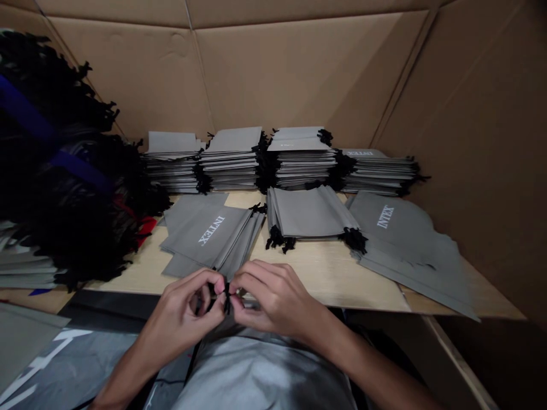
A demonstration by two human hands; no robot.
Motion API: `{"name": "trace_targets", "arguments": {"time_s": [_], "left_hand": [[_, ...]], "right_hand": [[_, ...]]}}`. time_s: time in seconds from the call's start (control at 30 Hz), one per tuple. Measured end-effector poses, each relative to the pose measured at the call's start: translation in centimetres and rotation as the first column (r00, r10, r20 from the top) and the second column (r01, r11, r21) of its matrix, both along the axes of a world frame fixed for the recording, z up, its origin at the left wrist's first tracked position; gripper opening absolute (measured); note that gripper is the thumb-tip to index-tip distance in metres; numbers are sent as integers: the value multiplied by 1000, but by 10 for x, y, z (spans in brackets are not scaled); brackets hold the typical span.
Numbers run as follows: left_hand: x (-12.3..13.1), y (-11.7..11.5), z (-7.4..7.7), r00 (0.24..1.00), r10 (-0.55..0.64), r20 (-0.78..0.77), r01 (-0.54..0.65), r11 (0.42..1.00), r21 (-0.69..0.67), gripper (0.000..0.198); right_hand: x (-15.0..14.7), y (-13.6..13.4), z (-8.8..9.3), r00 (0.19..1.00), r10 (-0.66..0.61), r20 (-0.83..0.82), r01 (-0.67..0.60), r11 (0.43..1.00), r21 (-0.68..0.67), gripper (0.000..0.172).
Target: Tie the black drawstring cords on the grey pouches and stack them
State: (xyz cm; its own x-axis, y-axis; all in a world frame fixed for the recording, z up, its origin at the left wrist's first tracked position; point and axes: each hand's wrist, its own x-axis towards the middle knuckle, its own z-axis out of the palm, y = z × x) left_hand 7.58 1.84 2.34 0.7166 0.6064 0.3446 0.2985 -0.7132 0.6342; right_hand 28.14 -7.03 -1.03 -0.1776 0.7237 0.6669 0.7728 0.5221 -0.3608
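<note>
Cardboard walls (273,74) surround a table (325,279) carrying gray drawstring bags (303,168). Left hand (179,319) and right hand (273,299): each grip clenched on a black cord (227,299).

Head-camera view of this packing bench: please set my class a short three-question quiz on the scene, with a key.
1. What do the left hand and the right hand both pinch between them?
2. How many tall stacks of grey drawstring pouches stand along the cardboard wall?
3. True or false: the white word INTEX shows on the pouch lying at the right of the pale wooden board.

Key: 1. A black cord. 2. Four. 3. True.
</note>
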Motion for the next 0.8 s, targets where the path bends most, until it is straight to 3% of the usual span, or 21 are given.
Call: {"name": "trace_targets", "arguments": {"time_s": [0.17, 0.33, 0.6, 0.8], "left_hand": [[-1, -1, -9, 999, 30, 45, -28, 999, -38, 6], [-3, -2, -19, 993, 85, 83, -65, 974, -215, 5], [8, -6, -16, 965, 209, 159, -109, 870, -481, 18], [12, -8, -26, 932, 286, 222, -92, 781, -617, 27]], "right_hand": [[-7, 1, -5, 999, -36, -33, 38, 998, 55, 11], [-15, 2, -9, 993, -87, -78, 94, 991, 95, 12], [-31, 3, -10, 966, -204, -160, 227, 964, 141, 18], [-33, 6, -13, 957, -219, -193, 252, 954, 165, 17]]}}
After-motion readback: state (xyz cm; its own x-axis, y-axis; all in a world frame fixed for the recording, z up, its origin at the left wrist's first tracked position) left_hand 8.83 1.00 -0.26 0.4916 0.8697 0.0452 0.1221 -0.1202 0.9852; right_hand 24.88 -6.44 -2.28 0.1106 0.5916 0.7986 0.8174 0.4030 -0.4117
